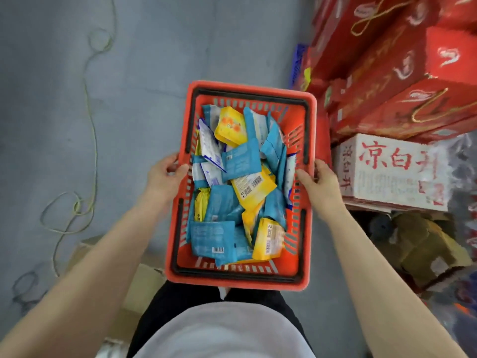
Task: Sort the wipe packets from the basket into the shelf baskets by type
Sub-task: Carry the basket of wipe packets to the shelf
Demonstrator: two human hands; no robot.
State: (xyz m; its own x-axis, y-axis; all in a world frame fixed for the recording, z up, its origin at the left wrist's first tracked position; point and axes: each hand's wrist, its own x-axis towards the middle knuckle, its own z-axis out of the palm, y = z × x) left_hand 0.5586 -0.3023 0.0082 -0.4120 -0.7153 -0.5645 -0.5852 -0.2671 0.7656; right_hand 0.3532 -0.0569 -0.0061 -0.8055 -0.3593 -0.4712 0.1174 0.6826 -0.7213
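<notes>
While both hands carry it above the grey floor [144,73], the red basket [307,161], heaped with blue, yellow and white wipe packets [241,158], has the left hand [165,174] and right hand [318,180] with fingers curled round its side rims, red boxes [387,73] just beside it.

A: Light, quick?
B: Bright, even, soft. No hard shadows on the floor [129,73] left of the basket [253,87].
A: Glare?
B: Mild sheen on the packets [240,161] inside the basket. Barcodes show, small print unreadable.
A: Sharpness?
B: Soft overall, compression smear. Red boxes [387,73] right of the basket are mottled and blocky. The white box [387,182], also right of it, has big legible characters with ragged edges.
A: Distortion?
B: Wide-angle. The basket's rim bows, and everything nearer than the basket balloons toward the bottom corners.
</notes>
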